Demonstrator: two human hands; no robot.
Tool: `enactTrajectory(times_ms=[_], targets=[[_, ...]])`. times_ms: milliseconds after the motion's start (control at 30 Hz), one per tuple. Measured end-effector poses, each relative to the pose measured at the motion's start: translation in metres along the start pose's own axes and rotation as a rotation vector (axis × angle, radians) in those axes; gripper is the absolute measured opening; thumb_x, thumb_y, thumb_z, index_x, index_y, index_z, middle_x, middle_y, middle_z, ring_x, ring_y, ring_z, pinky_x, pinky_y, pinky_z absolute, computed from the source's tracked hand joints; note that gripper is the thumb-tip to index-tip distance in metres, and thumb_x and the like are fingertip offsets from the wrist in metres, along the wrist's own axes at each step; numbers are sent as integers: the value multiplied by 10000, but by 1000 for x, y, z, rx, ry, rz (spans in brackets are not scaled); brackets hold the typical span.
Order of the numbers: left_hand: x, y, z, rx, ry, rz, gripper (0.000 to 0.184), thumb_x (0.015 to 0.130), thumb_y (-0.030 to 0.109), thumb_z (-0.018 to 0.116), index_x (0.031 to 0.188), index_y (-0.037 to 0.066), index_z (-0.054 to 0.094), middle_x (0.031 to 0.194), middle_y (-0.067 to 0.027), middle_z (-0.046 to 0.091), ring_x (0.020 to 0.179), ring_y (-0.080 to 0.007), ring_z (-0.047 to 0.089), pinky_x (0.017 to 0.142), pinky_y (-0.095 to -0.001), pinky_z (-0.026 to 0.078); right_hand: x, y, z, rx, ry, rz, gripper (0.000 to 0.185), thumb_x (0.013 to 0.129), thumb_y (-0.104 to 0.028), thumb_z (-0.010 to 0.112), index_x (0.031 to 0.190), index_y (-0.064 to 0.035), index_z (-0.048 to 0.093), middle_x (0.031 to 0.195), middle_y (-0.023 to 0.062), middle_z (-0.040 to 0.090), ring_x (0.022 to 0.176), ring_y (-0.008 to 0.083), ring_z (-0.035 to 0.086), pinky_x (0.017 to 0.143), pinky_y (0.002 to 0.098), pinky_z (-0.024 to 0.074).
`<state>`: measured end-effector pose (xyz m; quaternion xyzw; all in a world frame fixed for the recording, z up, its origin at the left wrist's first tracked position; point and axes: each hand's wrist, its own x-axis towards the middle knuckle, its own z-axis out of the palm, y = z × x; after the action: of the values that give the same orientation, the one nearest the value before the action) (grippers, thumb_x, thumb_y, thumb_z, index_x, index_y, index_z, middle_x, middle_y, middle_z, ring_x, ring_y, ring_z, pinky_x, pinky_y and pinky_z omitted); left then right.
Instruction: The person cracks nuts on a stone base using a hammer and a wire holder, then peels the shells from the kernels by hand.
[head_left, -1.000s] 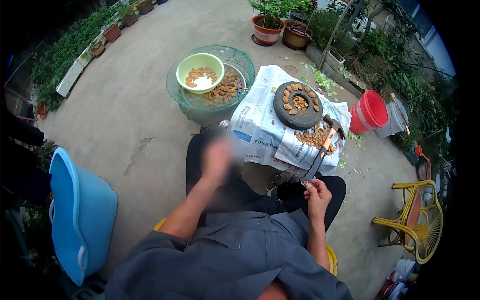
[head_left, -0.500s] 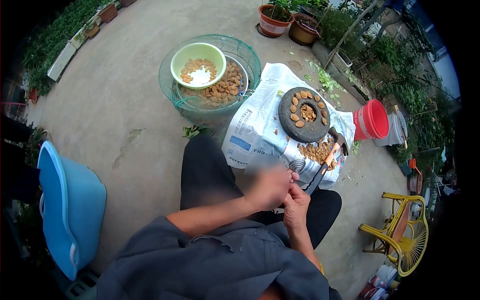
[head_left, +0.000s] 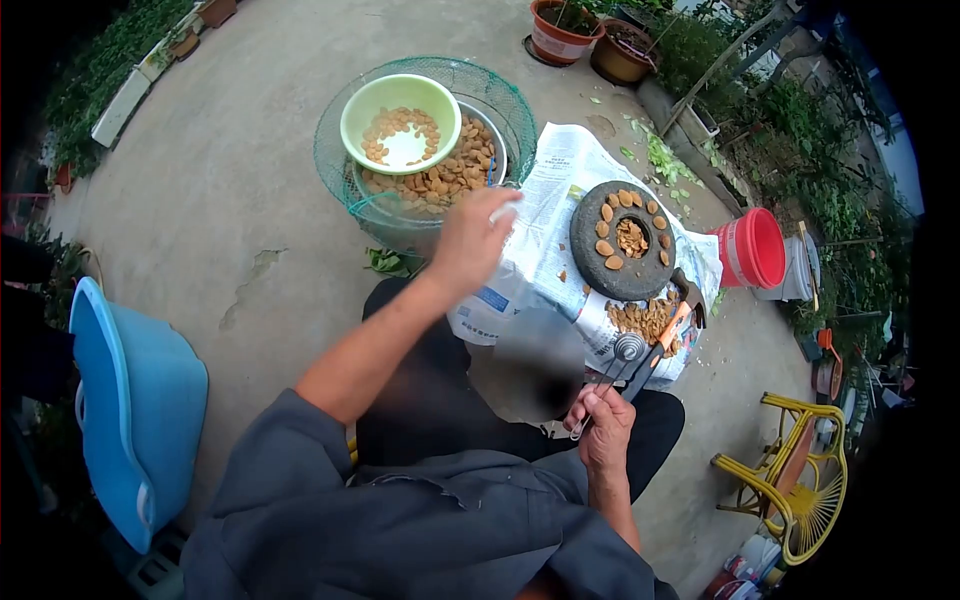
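Observation:
My left hand [head_left: 472, 245] is raised off my lap near the green mesh basket's edge, fingers stretched out, with nothing visible in it. Over my right thigh, my right hand [head_left: 604, 425] closes on the wire handle of a spring-coil whisk [head_left: 628, 347], its coil pointing away from me. Beyond it lies a claw hammer [head_left: 668, 340] with an orange and black handle. A round grey stone [head_left: 590, 250] carries brown almond-like nuts [head_left: 602, 229] around its hollow, which holds broken pieces. Cracked shells [head_left: 642, 318] lie beside the stone on newspaper [head_left: 545, 240].
A pale green bowl [head_left: 350, 125] with kernels sits above a metal basin of nuts [head_left: 470, 160] inside the green mesh basket [head_left: 330, 180]. A red bucket [head_left: 752, 250] stands right, a blue tub [head_left: 150, 400] left, and a yellow chair [head_left: 800, 480] at lower right.
My left hand has left my right hand and moved up and away toward the bowl and basket, its fingers extended. My right hand stays low, the whisk now plainer in view.

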<state>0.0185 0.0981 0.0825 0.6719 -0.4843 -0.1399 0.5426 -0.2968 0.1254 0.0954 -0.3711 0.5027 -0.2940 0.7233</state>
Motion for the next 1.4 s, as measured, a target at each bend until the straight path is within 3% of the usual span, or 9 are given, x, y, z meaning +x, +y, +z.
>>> enactTrajectory(times_ms=[67,233,367,467,600,700,1067,1200,1400], targets=[[40,-47,-11,235,88,107,218,908,109,552,1059,11,674,1058,-196,678,912,-374,652,809,-463,506,-2,5,-13,-72,-48,-33,170,929,-108,596,830,29,578,660,51,534,492,116,471,467,258,427],[98,-124,5,181,-381,-497,226,860,68,524,1014,26,684,873,-203,682,789,-333,662,732,-441,508,-5,13,-23,-53,-101,-29,153,926,-79,586,819,30,573,664,61,531,487,123,462,470,266,419],[117,-132,23,373,-720,-702,464,897,-3,459,1315,132,607,1115,-158,677,900,-265,651,712,-366,492,-4,13,-26,-34,-106,-6,150,926,-75,580,821,32,573,661,63,530,482,129,461,474,269,419],[112,-179,38,509,-749,-467,309,851,48,489,1099,23,671,1036,-206,695,931,-352,685,774,-420,538,-3,12,-27,-18,-88,1,147,926,-75,580,829,36,579,658,63,533,476,131,460,474,270,419],[112,-143,36,857,-945,-426,392,884,77,483,1256,75,608,1242,-187,633,1115,-342,632,917,-460,507,-2,13,-31,-6,-81,9,149,927,-77,582,838,42,586,652,63,535,471,130,463,473,270,419],[91,-144,41,989,-678,-393,412,930,160,490,1337,110,522,1268,-216,604,1171,-334,605,962,-493,478,0,15,-34,36,-83,14,154,928,-84,586,841,43,588,653,65,541,470,126,466,476,270,424],[81,-175,38,790,-692,-398,379,987,238,486,1330,81,443,1130,-297,608,1053,-454,599,889,-528,470,-3,9,-45,54,-69,45,132,923,-81,593,886,43,619,659,58,568,513,120,501,516,271,448],[78,-193,32,586,-569,-382,225,850,222,712,958,43,630,894,-156,688,878,-326,659,813,-415,511,-4,9,-49,100,-75,34,128,920,-74,603,894,49,626,654,57,572,506,115,497,517,274,451],[83,-238,30,-62,-301,-839,158,893,130,695,805,48,592,707,-61,626,593,-149,565,542,-302,470,-5,11,-52,121,-74,38,122,921,-74,602,897,42,627,657,51,571,517,111,505,523,272,461]])
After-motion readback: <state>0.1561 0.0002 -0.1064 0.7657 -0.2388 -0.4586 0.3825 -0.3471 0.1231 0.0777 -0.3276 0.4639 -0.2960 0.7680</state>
